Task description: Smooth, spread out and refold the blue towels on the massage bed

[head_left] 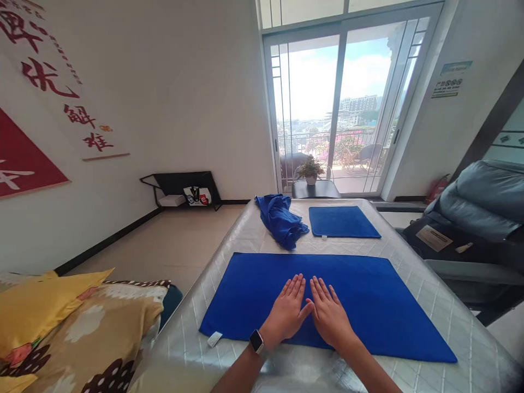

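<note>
The largest thing is the counter (458, 333), under a silvery quilted cover, and the big blue towel (368, 305) lies spread flat on it, its near left corner carrying a white tag. Right of this towel stands a dark padded armchair (487, 202) with a labelled dark item (434, 240) on its seat; to the left are patterned bedding (106, 327) and a yellow pillow (36, 300). Beyond the towel on the left, past the counter, a low black rack (184, 181) has a white box (172, 201) and, just beside it, a white printed bag (198, 196); the contents of both are hidden. Beyond the towel's right half, a smaller blue cloth (344, 221) lies flat with a tag at its near edge, and a crumpled blue cloth (280, 221) is bunched up to its left. Over the towel's middle, the left hand (289, 311) and right hand (327, 314) are palm down, fingers straight and held close, gripping nothing, thumbs meeting; whether the palms press on the fabric, I cannot tell. Past the towel's far side, a small white pot (311, 179) holds a leafy plant (311, 166). A square-faced watch (256, 341) circles the left wrist, above the towel's near edge.
</note>
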`<move>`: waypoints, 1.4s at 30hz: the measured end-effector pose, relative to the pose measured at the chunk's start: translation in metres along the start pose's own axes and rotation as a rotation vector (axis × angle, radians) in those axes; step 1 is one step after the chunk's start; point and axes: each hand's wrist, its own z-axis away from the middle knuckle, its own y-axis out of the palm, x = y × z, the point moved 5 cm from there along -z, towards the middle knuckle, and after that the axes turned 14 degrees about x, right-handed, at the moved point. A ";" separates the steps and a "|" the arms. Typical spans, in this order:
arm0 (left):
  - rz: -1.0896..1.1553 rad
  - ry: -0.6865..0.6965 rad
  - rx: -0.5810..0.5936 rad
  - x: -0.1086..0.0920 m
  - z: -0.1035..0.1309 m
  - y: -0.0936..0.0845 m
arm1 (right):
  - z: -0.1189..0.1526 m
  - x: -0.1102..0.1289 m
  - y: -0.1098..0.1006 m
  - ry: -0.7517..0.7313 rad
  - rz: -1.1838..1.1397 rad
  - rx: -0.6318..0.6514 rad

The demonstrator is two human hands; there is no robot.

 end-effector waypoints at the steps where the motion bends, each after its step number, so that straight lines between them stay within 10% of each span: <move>1: 0.005 -0.009 0.007 0.000 -0.006 0.007 | -0.005 0.002 0.007 -0.009 -0.001 0.015; 11: -0.020 -0.126 0.041 0.030 0.005 0.030 | -0.005 -0.024 0.026 0.079 -0.013 0.029; 20: 0.006 -0.572 0.041 0.192 0.133 0.033 | 0.071 -0.216 0.042 0.328 0.165 -0.159; 26: 0.052 -0.655 -0.009 0.208 0.169 0.045 | 0.099 -0.279 0.050 0.373 0.155 -0.184; 33: 0.035 -0.673 -0.029 0.196 0.150 0.020 | 0.084 -0.243 0.024 0.360 0.147 -0.215; 38: -0.012 -0.236 -0.034 0.110 0.056 -0.020 | 0.019 -0.125 -0.020 0.168 0.062 -0.139; 42: -0.015 -0.041 -0.009 0.050 -0.022 -0.019 | -0.037 -0.044 -0.025 0.013 -0.018 -0.047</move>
